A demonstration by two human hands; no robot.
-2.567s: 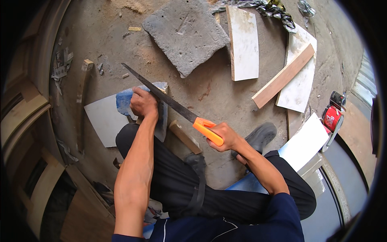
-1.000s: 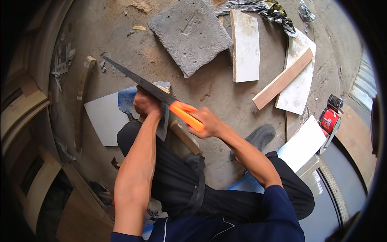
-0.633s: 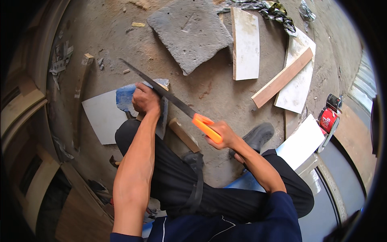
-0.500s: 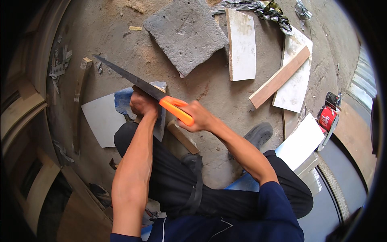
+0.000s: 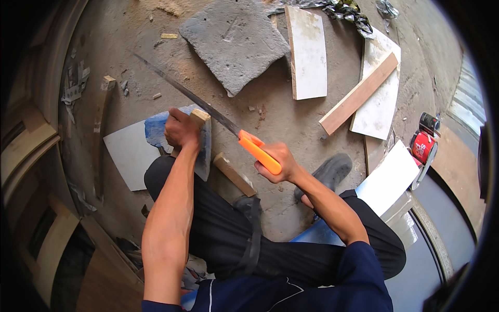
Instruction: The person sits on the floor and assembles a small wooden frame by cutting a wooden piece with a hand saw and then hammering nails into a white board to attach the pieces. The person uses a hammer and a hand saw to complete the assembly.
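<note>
My right hand (image 5: 277, 160) is wrapped round the orange handle of a handsaw (image 5: 204, 105). The long dark blade points away to the upper left and passes just beyond a piece of wood (image 5: 200, 116). Closed on that wood is my left hand (image 5: 182, 128), with the pale end sticking out beside the fingers; most of its length is hidden by the hand and forearm. Whether the blade touches the wood I cannot tell. Beneath the left hand lies a blue and grey board (image 5: 204, 156), resting partly over a white panel (image 5: 126, 156).
A short wood block (image 5: 235, 175) lies by my foot. Farther off are a rough stone slab (image 5: 236, 47), white boards (image 5: 308, 57) and a reddish wood strip (image 5: 358, 93). At right stands a red and black power tool (image 5: 423, 145). Wooden frames (image 5: 31, 135) line the left side.
My right hand has drawn the saw back to the right and toward me. The end of the wood by my left hand now shows more plainly. My left hand has barely shifted.
</note>
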